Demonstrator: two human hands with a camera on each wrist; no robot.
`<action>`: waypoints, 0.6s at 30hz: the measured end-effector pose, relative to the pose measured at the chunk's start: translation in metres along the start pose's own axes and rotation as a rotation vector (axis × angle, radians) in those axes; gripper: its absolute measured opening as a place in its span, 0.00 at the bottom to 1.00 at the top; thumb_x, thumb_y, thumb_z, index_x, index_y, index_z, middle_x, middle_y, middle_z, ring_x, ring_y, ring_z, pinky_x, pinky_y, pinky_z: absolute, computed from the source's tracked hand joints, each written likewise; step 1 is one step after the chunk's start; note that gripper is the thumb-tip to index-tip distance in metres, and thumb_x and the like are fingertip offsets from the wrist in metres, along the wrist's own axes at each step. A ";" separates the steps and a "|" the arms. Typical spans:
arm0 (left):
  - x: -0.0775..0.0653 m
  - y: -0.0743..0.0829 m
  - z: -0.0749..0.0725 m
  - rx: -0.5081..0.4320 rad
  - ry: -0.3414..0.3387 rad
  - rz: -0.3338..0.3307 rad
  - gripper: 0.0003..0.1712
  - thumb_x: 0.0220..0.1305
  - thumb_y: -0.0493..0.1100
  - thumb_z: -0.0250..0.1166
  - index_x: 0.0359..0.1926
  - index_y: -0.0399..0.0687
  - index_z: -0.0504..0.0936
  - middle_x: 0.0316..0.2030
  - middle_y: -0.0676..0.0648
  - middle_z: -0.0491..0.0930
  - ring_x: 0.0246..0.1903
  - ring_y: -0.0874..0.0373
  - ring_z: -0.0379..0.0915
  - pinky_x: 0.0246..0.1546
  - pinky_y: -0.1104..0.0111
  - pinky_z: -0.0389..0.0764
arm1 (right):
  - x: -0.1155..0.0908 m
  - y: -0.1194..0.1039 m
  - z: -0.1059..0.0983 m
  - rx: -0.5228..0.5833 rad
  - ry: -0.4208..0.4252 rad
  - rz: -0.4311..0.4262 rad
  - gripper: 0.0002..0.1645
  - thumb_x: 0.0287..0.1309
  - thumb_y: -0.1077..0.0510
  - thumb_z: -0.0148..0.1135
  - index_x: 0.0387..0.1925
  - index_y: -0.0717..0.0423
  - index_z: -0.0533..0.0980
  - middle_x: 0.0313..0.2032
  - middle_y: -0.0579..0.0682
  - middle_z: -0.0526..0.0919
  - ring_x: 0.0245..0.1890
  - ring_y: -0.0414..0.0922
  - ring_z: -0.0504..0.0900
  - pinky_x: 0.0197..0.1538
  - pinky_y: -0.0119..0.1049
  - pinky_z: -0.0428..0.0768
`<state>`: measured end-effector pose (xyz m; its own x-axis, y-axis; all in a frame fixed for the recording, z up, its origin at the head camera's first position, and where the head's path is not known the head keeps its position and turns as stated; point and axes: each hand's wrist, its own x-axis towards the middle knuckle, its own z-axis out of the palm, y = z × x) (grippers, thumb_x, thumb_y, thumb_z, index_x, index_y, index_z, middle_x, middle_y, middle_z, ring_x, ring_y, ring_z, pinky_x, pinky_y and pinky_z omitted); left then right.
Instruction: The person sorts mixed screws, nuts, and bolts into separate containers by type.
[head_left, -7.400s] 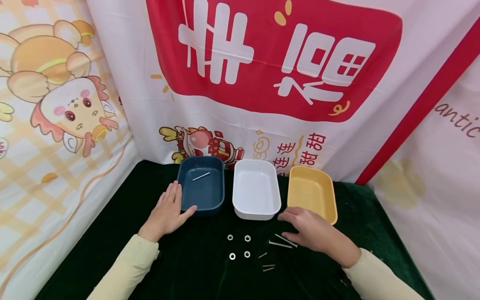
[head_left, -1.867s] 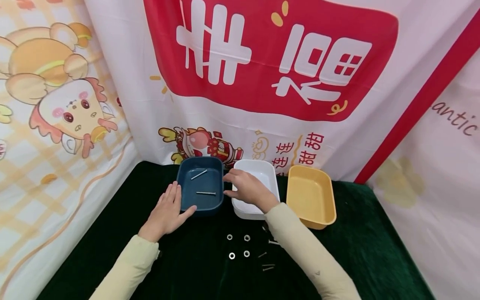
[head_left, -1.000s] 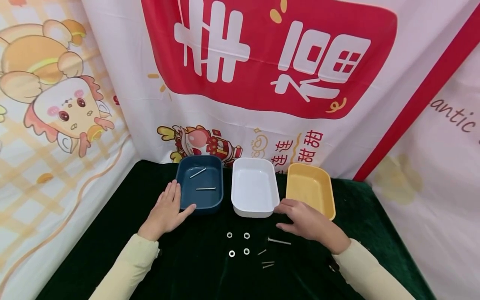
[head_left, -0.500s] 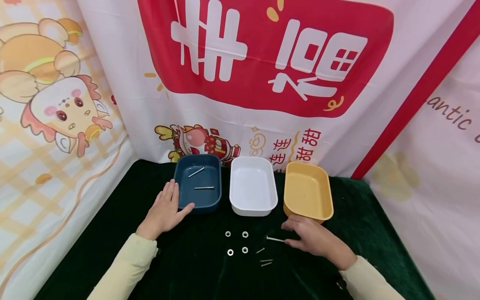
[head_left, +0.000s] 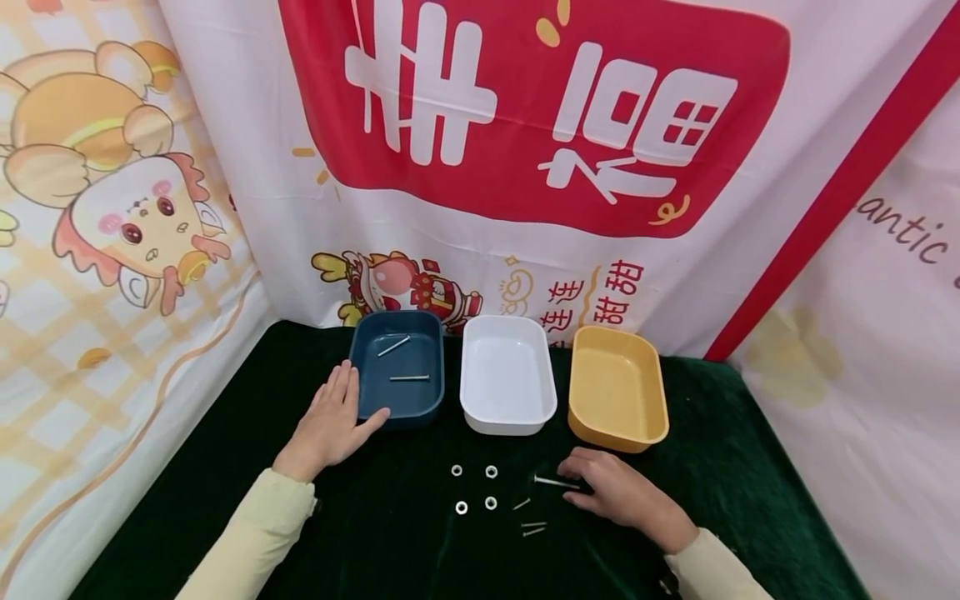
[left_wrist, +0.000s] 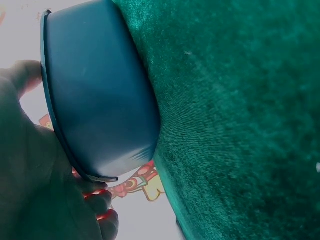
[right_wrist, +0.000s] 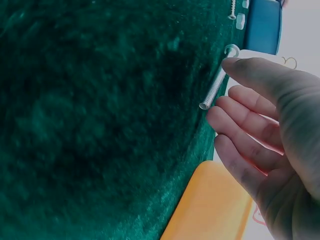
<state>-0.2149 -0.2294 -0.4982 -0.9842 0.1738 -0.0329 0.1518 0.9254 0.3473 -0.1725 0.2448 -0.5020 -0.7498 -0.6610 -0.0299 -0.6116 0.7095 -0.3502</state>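
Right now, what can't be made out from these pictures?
Head: slots on the small screws, too small.
Head: lettering after "antic", cut off by the right edge.
Left wrist: inside of the blue tray, hidden by its wall.
Right wrist: whether the right hand touches the long bolt; the thumb overlaps it.

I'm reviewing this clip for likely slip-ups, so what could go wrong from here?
The long bolt lies flat on the green cloth, and the thumb and fingers of the right hand stand apart about it, so it could roll or slip as they close.
If it goes to the blue bin, where two more bolts lie, the white bin sits in between and could catch a drop.
The left hand is at the blue bin's edge; a push might shift it.
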 end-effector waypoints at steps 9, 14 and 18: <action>-0.001 0.000 0.000 0.003 0.003 0.000 0.65 0.74 0.79 0.45 0.83 0.28 0.41 0.84 0.30 0.35 0.84 0.31 0.33 0.82 0.36 0.43 | 0.006 0.000 0.002 -0.025 -0.027 -0.023 0.09 0.64 0.55 0.74 0.45 0.46 0.85 0.39 0.37 0.83 0.37 0.31 0.79 0.43 0.31 0.84; -0.001 0.000 0.000 0.000 0.013 0.005 0.61 0.76 0.74 0.49 0.83 0.28 0.42 0.84 0.30 0.36 0.84 0.30 0.33 0.82 0.36 0.44 | 0.009 -0.001 0.000 -0.048 -0.043 -0.054 0.08 0.63 0.57 0.75 0.43 0.47 0.86 0.37 0.38 0.82 0.35 0.32 0.79 0.41 0.31 0.84; -0.001 0.000 0.000 -0.006 0.009 0.005 0.63 0.75 0.76 0.48 0.83 0.28 0.42 0.84 0.30 0.36 0.84 0.30 0.34 0.81 0.36 0.43 | 0.012 -0.001 -0.002 -0.051 -0.080 -0.041 0.06 0.63 0.57 0.75 0.42 0.45 0.86 0.36 0.37 0.81 0.34 0.30 0.77 0.42 0.30 0.84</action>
<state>-0.2134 -0.2292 -0.4985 -0.9843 0.1748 -0.0226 0.1558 0.9227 0.3527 -0.1815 0.2361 -0.5006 -0.7025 -0.7058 -0.0919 -0.6549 0.6915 -0.3047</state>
